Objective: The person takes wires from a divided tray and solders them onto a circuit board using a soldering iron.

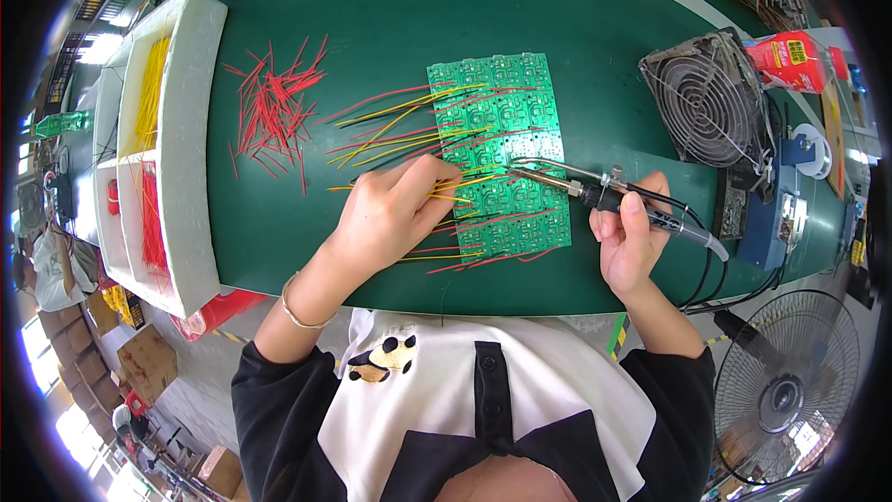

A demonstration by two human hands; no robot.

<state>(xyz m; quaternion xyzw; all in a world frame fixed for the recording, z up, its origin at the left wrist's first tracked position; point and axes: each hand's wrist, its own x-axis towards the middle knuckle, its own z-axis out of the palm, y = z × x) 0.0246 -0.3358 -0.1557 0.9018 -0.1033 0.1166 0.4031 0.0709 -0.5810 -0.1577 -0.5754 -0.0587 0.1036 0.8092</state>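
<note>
A green circuit board panel lies on the green table in front of me. Red and yellow wires stick out from it, mostly toward the left. My left hand is closed at the board's left edge, its fingertips pinching a yellow wire. In my right hand is a soldering iron, gripped by its handle, with a thin metal feed tube fixed along it. The iron's tip points left over the middle of the board, close to the wire ends. Whether it touches a joint is too small to tell.
Loose red wires lie in a pile left of the board. Beyond them stands a white foam box with yellow and red wires in compartments. At the right are a fume fan, a blue device and black cables.
</note>
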